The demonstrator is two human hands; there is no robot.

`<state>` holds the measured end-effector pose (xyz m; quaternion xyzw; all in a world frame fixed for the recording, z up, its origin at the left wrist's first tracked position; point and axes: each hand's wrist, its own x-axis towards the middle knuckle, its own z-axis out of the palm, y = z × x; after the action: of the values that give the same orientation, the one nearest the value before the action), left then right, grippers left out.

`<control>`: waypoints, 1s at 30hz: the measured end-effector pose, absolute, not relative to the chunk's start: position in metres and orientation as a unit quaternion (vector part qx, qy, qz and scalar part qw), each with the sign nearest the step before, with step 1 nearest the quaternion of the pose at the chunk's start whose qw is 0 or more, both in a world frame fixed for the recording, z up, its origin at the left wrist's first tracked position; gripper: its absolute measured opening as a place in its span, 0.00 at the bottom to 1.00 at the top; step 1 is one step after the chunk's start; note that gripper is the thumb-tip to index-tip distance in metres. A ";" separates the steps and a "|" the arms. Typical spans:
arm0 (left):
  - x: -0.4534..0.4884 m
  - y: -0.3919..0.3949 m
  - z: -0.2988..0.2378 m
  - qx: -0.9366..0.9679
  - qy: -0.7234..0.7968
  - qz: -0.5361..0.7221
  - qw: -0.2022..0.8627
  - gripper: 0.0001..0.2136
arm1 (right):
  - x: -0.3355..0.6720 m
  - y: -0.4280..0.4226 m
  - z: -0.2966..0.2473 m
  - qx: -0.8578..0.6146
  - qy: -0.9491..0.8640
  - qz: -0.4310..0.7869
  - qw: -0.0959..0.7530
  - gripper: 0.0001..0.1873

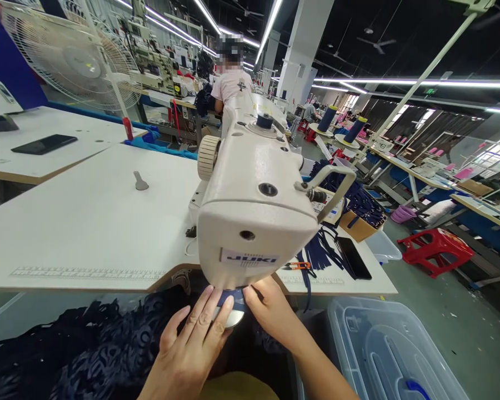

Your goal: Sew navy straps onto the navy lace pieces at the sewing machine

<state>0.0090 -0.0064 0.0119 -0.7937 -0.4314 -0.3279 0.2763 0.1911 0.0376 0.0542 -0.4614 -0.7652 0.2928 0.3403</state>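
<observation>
A white JUKI sewing machine (254, 222) stands in front of me, its head hiding the needle area. Under the head a small navy fabric piece (232, 299) lies over a rounded metal bed end (235, 319). My left hand (194, 336) rests on the fabric's left side with its fingers stretched out and slightly apart. From the right, my right hand (273, 311) holds the fabric's edge, thumb towards me and the other fingers curled, partly hidden by the machine head.
Navy strips (320, 250), orange-handled snips (296, 266) and a dark phone (353, 258) lie right of the machine, near a cardboard box (360, 225). Navy fabric pieces (104, 339) heap at lower left. A plastic bin lid (395, 344) is at lower right. A person (232, 83) sits ahead.
</observation>
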 end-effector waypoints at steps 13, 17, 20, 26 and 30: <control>0.008 -0.008 0.012 -0.788 -0.454 -0.351 0.224 0.18 | 0.199 0.039 0.023 -0.463 -0.714 0.332 0.407 0.10; 0.009 -0.007 0.009 -0.792 -0.445 -0.348 0.232 0.19 | 0.212 0.038 0.010 -0.471 -0.727 0.328 0.377 0.09; 0.011 -0.005 0.006 -0.784 -0.450 -0.344 0.253 0.18 | 0.225 0.037 0.004 -0.463 -0.792 0.258 0.303 0.13; 0.012 -0.002 0.013 -0.783 -0.434 -0.344 0.285 0.19 | 0.255 0.038 -0.002 -0.485 -0.788 0.277 0.260 0.06; 0.007 -0.010 0.019 -0.786 -0.447 -0.387 0.180 0.14 | 0.269 0.029 0.023 -0.531 -0.739 0.337 0.240 0.02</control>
<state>0.0073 -0.0105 0.0185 -0.7860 -0.4475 -0.3866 0.1804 0.2686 0.0292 0.0230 -0.5313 -0.7392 0.3371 0.2400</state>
